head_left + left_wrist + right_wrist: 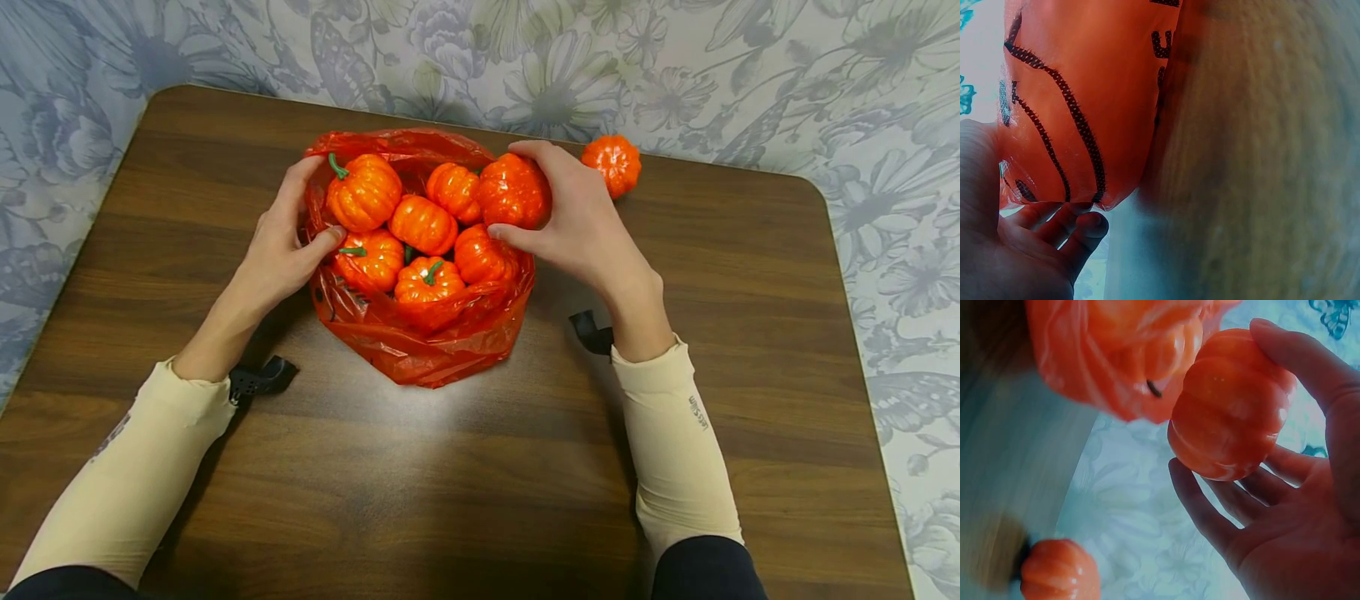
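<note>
- Head view gives me the brown worktop (450,467), with its back edge along the patterned wall (555,92).
- On it I see the red bag (442,358), mouth up, with orange pumpkins (423,225) heaped inside.
- Left hand (277,242): thumb and fingers pinch the bag's left rim, I judge to hold the mouth wide.
- Right hand (577,208): fingers curl round the held pumpkin (513,192) at the bag's right edge, probably because its rounded sides need gripping from opposite faces.
- The lone pumpkin (611,165) rests farther right, outside the bag; I cannot tell why.
</note>
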The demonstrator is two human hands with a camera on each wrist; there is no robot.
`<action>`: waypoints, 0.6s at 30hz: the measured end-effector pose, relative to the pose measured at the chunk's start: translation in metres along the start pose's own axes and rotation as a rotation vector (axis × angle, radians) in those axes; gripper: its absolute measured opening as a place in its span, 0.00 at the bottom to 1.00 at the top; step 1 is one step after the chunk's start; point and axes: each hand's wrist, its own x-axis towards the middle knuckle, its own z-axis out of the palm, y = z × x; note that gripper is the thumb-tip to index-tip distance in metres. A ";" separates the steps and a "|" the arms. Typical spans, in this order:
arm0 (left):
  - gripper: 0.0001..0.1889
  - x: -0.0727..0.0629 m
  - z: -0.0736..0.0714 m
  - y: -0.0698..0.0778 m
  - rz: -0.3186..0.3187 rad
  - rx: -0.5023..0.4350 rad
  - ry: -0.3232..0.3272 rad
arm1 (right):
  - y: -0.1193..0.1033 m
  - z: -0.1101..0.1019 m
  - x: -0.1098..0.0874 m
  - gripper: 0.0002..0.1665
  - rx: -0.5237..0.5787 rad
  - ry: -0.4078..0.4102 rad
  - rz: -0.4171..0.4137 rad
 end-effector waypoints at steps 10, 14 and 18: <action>0.41 0.000 -0.001 0.001 0.000 -0.003 -0.004 | -0.016 0.016 0.000 0.48 0.006 -0.061 -0.107; 0.41 0.001 -0.001 0.001 -0.001 0.003 -0.005 | -0.021 0.018 0.000 0.48 0.011 -0.061 -0.129; 0.41 0.001 -0.001 0.001 -0.005 0.009 -0.006 | -0.025 0.021 -0.001 0.48 0.013 -0.067 -0.155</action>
